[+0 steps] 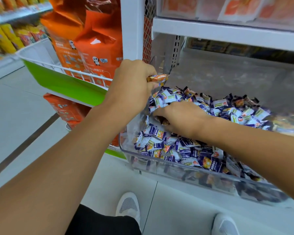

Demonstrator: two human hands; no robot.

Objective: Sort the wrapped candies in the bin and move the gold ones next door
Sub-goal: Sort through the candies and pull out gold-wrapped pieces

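Observation:
A clear plastic bin (161, 164) on the lower shelf is heaped with several purple-and-white wrapped candies (190, 150). My left hand (132, 82) is raised above the bin's left end and grips a gold-orange wrapped candy (159, 78) that sticks out to the right of the fist. My right hand (180, 118) lies palm down in the pile at the bin's left part, its fingers curled round a brown-gold candy (162, 120) that shows under the fingertips.
A white shelf upright (132, 28) stands just left of the bin. Beyond it hangs a white wire basket (63, 69) with orange bags (91, 39). A shelf board (227, 33) runs overhead. My white shoes (129, 206) stand on the grey floor below.

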